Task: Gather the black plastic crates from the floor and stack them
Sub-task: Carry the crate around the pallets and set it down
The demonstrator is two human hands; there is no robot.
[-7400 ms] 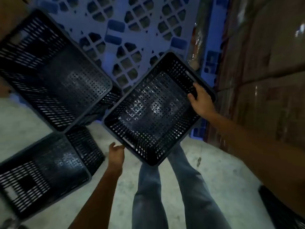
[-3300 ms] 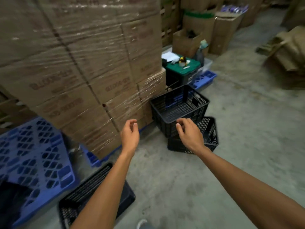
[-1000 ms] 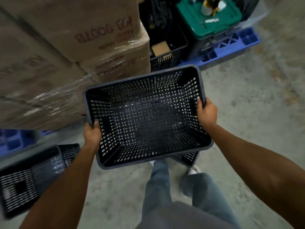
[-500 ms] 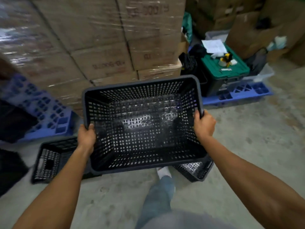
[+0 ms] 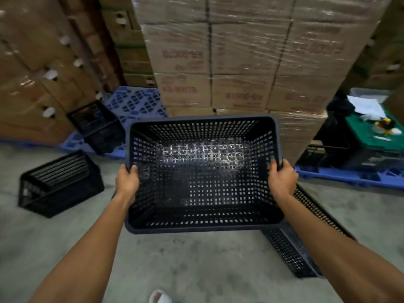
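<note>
Person is carrying one black plastic crate [image 5: 203, 171] clear of the floor, open side up and tipped a little toward the camera.

- Left hand [image 5: 127, 181] is gripping the left short rim; right hand [image 5: 282, 180] is gripping the right short rim. Fingers of both are curled and clamped over the edge, thumbs inside.
- Crate is hanging level between the hands, centred ahead of the body, in front of the shrink-wrapped carton pallet [image 5: 240, 68].
- Other crates are waiting: one on its side [image 5: 59, 182] on the floor at left, a tilted one [image 5: 96, 125] against the blue pallet [image 5: 135, 103] far left, another [image 5: 301, 241] near right, partly under the right forearm.

Judgement on doing the step well: keeping both grips opposite each other is stopping the mesh walls twisting. For nesting, an upright base is probably needed; the crates at left are not sitting upright. Watch the crate near the right foot as a trip hazard.
</note>
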